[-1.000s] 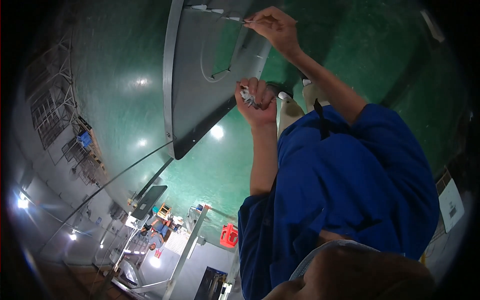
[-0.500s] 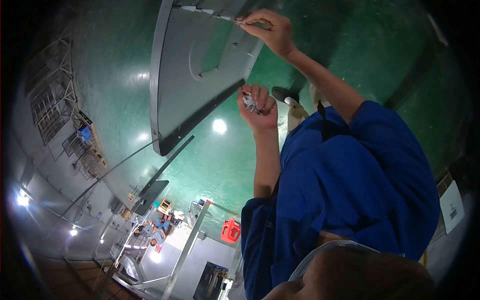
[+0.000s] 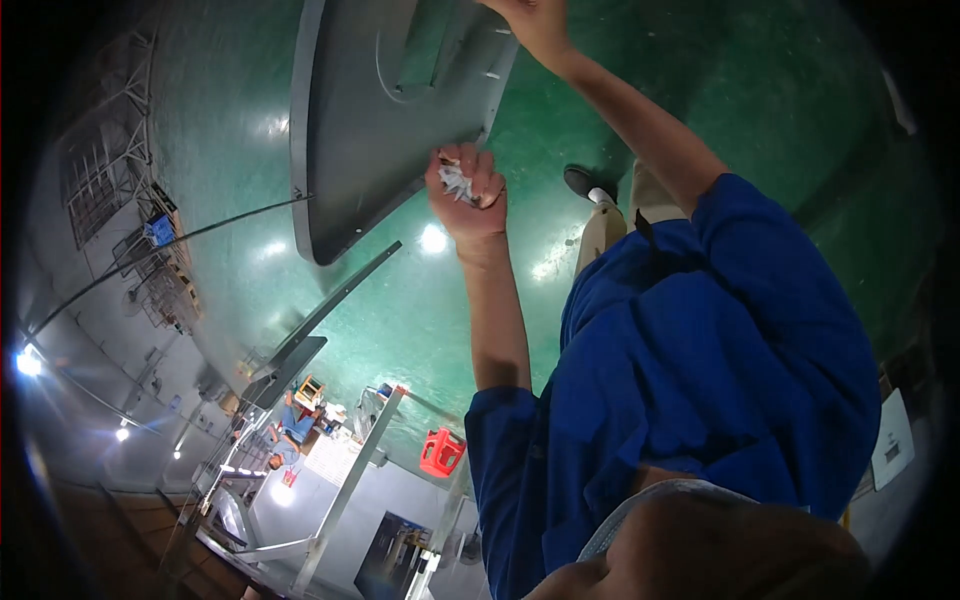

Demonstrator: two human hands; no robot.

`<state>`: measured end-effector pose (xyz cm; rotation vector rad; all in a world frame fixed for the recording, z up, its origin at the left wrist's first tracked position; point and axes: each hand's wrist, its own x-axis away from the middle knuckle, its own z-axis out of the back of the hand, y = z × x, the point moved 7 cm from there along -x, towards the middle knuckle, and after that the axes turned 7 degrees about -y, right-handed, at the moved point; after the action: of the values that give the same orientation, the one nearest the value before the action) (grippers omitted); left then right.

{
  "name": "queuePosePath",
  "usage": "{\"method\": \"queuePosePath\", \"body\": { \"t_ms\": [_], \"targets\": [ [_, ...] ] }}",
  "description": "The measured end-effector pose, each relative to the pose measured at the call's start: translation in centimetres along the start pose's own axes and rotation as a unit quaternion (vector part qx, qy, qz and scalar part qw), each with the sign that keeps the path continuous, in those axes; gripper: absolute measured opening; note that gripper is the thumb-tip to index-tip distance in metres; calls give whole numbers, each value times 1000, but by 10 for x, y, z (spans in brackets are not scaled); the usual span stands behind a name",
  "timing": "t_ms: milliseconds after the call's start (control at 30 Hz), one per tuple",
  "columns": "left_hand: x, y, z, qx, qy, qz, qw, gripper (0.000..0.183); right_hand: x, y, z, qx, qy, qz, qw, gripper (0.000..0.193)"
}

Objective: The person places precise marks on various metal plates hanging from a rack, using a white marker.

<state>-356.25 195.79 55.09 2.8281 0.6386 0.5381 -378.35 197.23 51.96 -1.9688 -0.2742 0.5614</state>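
A bunch of small white pieces, perhaps paper or plastic plugs, is clasped in my left hand. Its fingers curl around them, beside the lower edge of a large grey panel. The panel has a cut-out opening and a curved line near its top. Small white bits stick out along its right-hand edge. My right hand reaches to the top of the view near that edge. The frame cuts off its fingertips, so what they hold is hidden.
Thin dark rods run left from the panel; a long dark bar hangs below it. A red stool stands on the green floor. Beyond are a seated person, a metal frame post and racks.
My right hand has moved up, its fingertips now beyond the frame; before, it pinched something small at the panel. My left hand shifted left, still closed on the white pieces. The panel appears higher.
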Motion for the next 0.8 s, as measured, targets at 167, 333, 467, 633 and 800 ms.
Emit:
{"method": "queuePosePath", "body": {
  "t_ms": [167, 333, 467, 633, 800],
  "targets": [
    [13, 11, -5, -4, 2, -1, 1000, 24, -5, 1, -15, -213, -9, 30, 976, 6],
    [23, 12, -11, 11, 36, 7, 999, 28, -16, -9, -19, -159, -23, -36, 986, 8],
    [23, 2, -19, 12, 43, 21, 999, 27, -25, -24, -16, -121, -15, 19, 992, 8],
    [25, -17, -28, 5, 53, 31, 998, 27, -23, -30, 3, -127, -22, 22, 991, 7],
    [36, -31, -33, -2, 61, 53, 997, 28, -14, -51, 17, -151, -4, 9, 988, 8]
  ]
}}
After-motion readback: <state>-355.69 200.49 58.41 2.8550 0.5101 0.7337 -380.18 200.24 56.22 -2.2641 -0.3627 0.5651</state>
